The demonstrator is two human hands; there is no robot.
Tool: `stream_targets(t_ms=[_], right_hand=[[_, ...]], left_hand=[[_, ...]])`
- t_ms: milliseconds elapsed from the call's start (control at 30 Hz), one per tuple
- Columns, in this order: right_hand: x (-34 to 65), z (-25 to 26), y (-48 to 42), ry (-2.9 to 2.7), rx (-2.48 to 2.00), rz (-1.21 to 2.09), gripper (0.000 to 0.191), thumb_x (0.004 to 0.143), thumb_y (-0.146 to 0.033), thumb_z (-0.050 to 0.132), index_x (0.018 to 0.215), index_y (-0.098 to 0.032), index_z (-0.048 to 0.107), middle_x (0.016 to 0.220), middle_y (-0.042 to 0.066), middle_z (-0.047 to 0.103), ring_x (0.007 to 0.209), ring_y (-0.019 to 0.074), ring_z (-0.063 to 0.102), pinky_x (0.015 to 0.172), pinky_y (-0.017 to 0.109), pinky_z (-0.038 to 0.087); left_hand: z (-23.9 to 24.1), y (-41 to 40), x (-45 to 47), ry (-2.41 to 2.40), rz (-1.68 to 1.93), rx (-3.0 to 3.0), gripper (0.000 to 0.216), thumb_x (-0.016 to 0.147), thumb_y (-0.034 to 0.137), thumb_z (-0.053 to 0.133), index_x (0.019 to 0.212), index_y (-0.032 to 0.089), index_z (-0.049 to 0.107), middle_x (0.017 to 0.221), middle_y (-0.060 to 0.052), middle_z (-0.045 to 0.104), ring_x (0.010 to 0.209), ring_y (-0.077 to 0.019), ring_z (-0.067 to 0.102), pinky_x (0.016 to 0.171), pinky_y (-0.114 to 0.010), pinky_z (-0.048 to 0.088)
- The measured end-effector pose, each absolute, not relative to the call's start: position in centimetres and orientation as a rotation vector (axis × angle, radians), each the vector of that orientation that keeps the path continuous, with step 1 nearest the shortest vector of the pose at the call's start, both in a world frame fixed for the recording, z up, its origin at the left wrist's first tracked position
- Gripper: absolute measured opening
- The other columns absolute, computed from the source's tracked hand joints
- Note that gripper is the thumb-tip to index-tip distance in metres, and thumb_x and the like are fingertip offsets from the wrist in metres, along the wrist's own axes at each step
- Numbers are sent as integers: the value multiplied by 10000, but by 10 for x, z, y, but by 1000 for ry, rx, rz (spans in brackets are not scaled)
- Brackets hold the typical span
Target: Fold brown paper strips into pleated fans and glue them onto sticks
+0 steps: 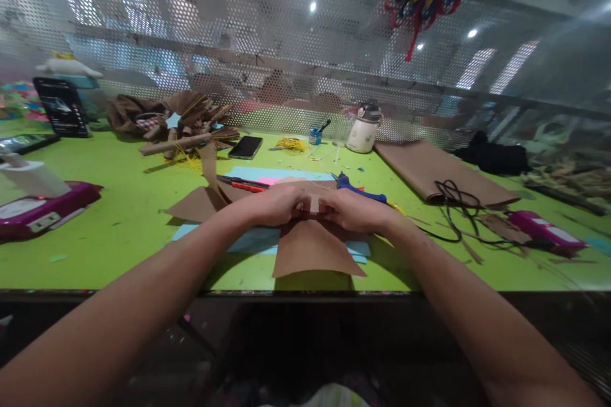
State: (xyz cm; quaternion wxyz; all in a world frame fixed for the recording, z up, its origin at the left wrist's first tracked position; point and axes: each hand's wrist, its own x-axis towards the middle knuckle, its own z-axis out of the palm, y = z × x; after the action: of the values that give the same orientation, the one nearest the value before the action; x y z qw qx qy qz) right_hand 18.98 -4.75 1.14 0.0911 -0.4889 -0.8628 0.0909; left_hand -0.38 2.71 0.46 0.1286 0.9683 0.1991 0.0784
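Both my hands meet over a folded piece of brown kraft paper (312,248) near the front edge of the green table (119,216). My left hand (277,205) pinches the paper's top from the left, fingers closed. My right hand (353,210) pinches the same spot from the right. The paper fans out below my hands into a pointed flap. It lies on a light blue sheet (248,240). More brown paper pieces (200,203) lie just left of my hands.
A blue glue gun (360,191) and red-handled scissors (243,184) lie behind my hands. A phone (245,147), a brown paper pile (181,121), a white jar (363,129), a brown sheet with black cord (443,181) and magenta tools (42,210) surround them. Perforated metal screen behind.
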Motion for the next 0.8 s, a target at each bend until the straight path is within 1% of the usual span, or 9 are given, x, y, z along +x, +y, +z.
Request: stream_targets(t_ms=[167, 367, 433, 667, 733, 800], right_hand=[[195, 14, -49, -2620, -1527, 249, 94, 752, -136, 495, 758, -174, 582, 726, 32, 592, 617, 127, 457, 537, 238, 271], [200, 14, -51, -2730, -1595, 167, 143, 705, -91, 488, 780, -185, 565, 765, 42, 603, 615, 132, 469, 506, 236, 257], [200, 14, -53, -2753, -1622, 117, 141, 700, -88, 488, 778, -179, 561, 788, 56, 609, 630, 141, 481, 508, 239, 267], [194, 17, -57, -2847, -1631, -58, 154, 695, -86, 484, 793, -165, 573, 847, 82, 620, 728, 174, 535, 550, 248, 296], [193, 19, -58, -2843, -1657, -73, 157, 704, -97, 472, 796, -161, 582, 844, 82, 624, 730, 175, 539, 552, 249, 295], [193, 20, -59, -2820, -1694, -48, 160, 701, -104, 469, 796, -161, 586, 823, 74, 625, 703, 167, 534, 536, 245, 287]], left_hand=[[12, 24, -7, 601, 89, 2813, 253, 644, 86, 446, 817, 182, 604, 744, -14, 584, 648, -138, 479, 550, -225, 304], [18, 22, -10, 580, -7, 2841, 385, 635, 52, 434, 941, 219, 598, 808, -23, 575, 670, -141, 486, 541, -219, 303], [18, 21, -11, 566, -2, 2870, 375, 647, 55, 443, 947, 220, 595, 818, -28, 567, 675, -142, 486, 541, -218, 304], [22, 15, -11, 491, 41, 2962, 261, 669, 89, 476, 875, 194, 596, 823, -36, 546, 695, -144, 480, 570, -217, 321], [24, 13, -11, 511, 40, 2938, 267, 668, 97, 476, 882, 193, 603, 843, -37, 559, 697, -140, 483, 574, -215, 322], [27, 12, -9, 555, 35, 2869, 257, 701, 146, 474, 909, 195, 616, 839, -33, 581, 681, -133, 486, 573, -215, 320]])
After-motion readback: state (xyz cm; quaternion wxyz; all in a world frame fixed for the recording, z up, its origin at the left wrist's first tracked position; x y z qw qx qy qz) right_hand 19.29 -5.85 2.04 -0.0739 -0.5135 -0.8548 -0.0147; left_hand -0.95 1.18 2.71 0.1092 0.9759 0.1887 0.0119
